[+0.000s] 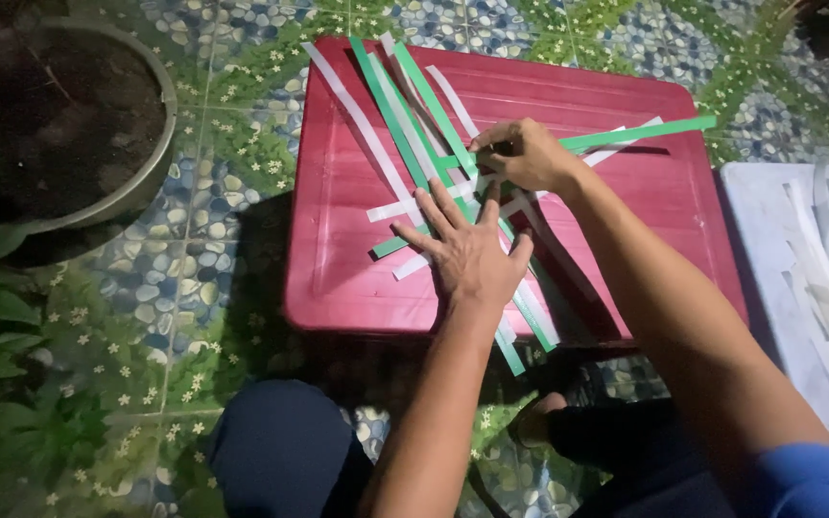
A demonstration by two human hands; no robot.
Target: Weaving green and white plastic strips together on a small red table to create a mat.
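The left hand lay flat and open, fingers spread, pressing down on crossed green and white strips on a red lid set on the pebble-patterned floor. The right hand was closed in a pinch on a green strip that ran sideways toward the lid's right edge, its near end at the point where the strips crossed. The long strips fanned out from under the left palm toward the lid's far left corner, while shorter white ends stuck out to the left of the fingers. A grey pot of dark soil stood to the left, well apart, and a white board strewn with more pale strips lay just beside the lid on the right. To do this step well, I judged that the flat hand should keep even pressure over the crossing so the laid strips did not slide, and that the pinched strip should be fed square to the others, over and under in turn, then pushed snug against its neighbour without creasing. Slack at the crossing would likely let the weave skew.
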